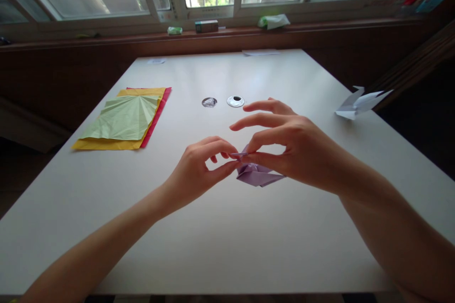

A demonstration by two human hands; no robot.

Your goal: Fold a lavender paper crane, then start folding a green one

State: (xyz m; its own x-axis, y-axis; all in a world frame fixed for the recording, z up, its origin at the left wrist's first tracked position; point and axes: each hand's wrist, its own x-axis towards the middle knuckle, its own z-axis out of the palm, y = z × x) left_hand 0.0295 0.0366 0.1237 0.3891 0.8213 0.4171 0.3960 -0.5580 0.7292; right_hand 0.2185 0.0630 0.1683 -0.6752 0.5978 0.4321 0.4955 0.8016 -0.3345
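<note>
- We see a small folded purple paper piece [256, 173] held just above the white table [227, 236], near its middle and a little toward us.
- Our left hand [199, 165] comes in from the lower left, its thumb and forefinger pinched on a thin point of the purple paper at the piece's upper left end; the other fingers curl in beneath.
- Our right hand [287, 147] comes in from the right, its thumb and forefinger closed on that same point, tip to tip with the left; its remaining fingers are spread and lifted above.
- The bulk of the purple paper hangs below and between the two hands, mostly under the right palm.
- Off to the left lies a stack of sheets: a creased pale green sheet [122, 118] on a yellow sheet [106, 143], with a red sheet [156, 116] showing at the edge.
- Two small round discs [235, 101] sit beyond the hands.
- A folded white paper figure [359, 103] rests at the table's right edge.
</note>
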